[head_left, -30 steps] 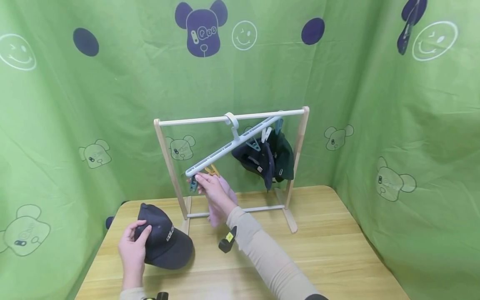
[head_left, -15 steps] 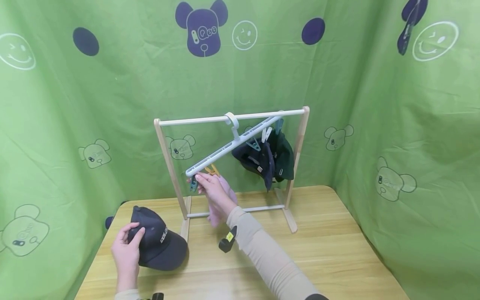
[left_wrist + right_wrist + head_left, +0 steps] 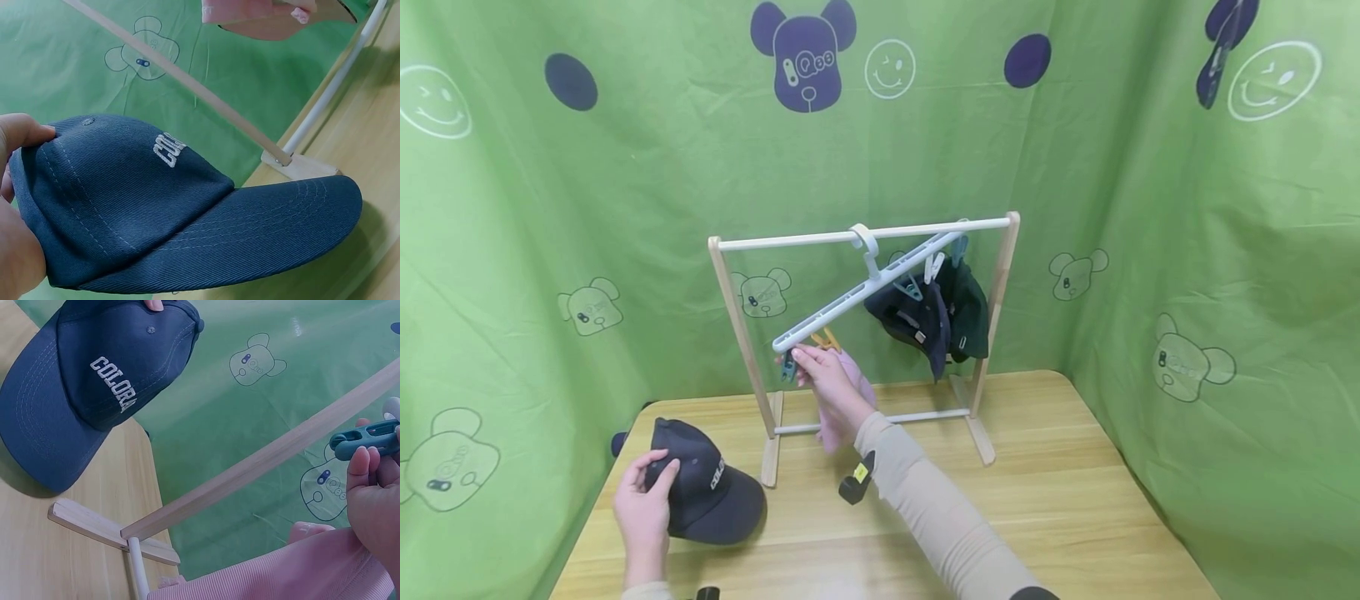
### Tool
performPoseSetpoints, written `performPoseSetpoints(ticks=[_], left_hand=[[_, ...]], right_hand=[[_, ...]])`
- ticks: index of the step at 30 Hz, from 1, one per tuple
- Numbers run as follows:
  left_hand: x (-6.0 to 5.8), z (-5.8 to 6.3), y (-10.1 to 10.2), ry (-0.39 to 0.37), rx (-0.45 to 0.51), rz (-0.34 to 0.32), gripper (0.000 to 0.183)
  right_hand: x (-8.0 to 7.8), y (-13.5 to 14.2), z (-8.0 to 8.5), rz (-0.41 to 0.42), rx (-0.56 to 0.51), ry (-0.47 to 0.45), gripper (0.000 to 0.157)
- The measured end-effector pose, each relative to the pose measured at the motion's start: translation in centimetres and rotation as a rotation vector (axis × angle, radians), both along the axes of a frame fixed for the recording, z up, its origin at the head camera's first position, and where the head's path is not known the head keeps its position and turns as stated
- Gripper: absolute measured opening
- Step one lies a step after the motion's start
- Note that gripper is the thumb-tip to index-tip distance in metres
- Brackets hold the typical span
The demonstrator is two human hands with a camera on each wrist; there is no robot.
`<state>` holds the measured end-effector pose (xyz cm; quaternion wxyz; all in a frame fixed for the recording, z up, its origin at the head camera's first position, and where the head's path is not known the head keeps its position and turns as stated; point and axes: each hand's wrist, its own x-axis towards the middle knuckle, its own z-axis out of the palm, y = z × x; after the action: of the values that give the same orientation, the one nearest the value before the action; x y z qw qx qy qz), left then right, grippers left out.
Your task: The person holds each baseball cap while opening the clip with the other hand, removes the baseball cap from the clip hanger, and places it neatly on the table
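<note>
My left hand (image 3: 643, 512) pinches the back of a dark navy baseball cap (image 3: 707, 492) with white raised letters, its brim pointing right over the table. In the left wrist view the thumb and fingers grip the cap's edge. At the lower left end of a tilted pale blue hanger (image 3: 850, 302), my right hand (image 3: 829, 379) holds a teal clothespin (image 3: 369, 439). Just behind that hand hangs a pink cap (image 3: 855, 375), partly hidden by it, under a yellow clothespin (image 3: 827, 338).
The hanger hooks over the top bar of a wooden rack (image 3: 992, 325). Toward its right end hang a navy cap (image 3: 917, 317) and a dark green cap (image 3: 967, 312) on clothespins. A green curtain surrounds the wooden table (image 3: 1037, 483) on three sides.
My left hand has drawn the navy cap to the left and slightly toward me, away from the rack's foot. The right hand has stayed at the hanger's lower end.
</note>
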<state>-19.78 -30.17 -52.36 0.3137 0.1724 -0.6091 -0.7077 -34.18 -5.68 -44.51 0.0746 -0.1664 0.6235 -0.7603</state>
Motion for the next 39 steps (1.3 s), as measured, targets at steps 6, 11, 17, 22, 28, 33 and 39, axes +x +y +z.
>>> performPoseSetpoints(ticks=[6, 11, 17, 22, 28, 33, 39], left_hand=[[0.0, 0.0, -0.5, 0.015, 0.01, 0.009, 0.023], [0.1, -0.1, -1.0, 0.009, 0.01, 0.015, 0.023], [0.1, -0.5, -1.6, 0.0, 0.021, 0.023, 0.025], [0.0, -1.0, -2.3, 0.008, 0.03, 0.036, 0.025], [0.3, -1.4, -3.0, 0.028, 0.052, 0.072, 0.024], [0.5, -1.8, -3.8, 0.045, 0.08, 0.094, 0.026], [1.1, -2.3, -4.5, 0.043, 0.117, 0.117, 0.026]], right_hand=[[0.0, -0.1, 0.1, -0.007, 0.0, -0.019, 0.033], [0.0, -0.1, 0.1, -0.006, 0.002, -0.028, 0.033], [0.0, -0.1, 0.1, -0.011, 0.0, -0.04, 0.033], [0.0, -0.1, 0.1, -0.012, -0.005, -0.053, 0.033], [0.0, -0.1, 0.1, -0.01, -0.016, -0.072, 0.033], [0.1, -0.1, 0.1, -0.008, -0.027, -0.079, 0.033], [0.1, -0.1, 0.1, -0.007, -0.021, -0.075, 0.034]])
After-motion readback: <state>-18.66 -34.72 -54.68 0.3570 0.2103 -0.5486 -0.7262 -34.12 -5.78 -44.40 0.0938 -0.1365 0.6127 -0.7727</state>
